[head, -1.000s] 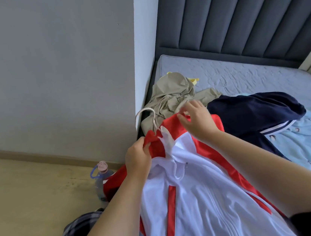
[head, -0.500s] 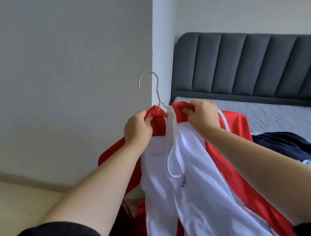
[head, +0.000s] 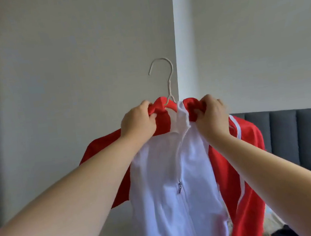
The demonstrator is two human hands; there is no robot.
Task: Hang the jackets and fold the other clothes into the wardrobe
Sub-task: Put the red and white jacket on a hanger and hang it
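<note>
Gripping jacket (head: pixel 170 184) collar, left hand (head: pixel 137 123), right hand (head: pixel 210 116); hanger (head: pixel 168 85) between

smooth cloth jacket (head: pixel 167 204), matt pale hanger (head: pixel 169 82)

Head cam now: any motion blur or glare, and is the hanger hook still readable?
Head view: soft motion blur on the right hand and lower jacket; left hand slightly sharper. Hanger hook reads cleanly against the plain wall. Even daylight, no glare; wide-angle bends the wall edges.
</note>
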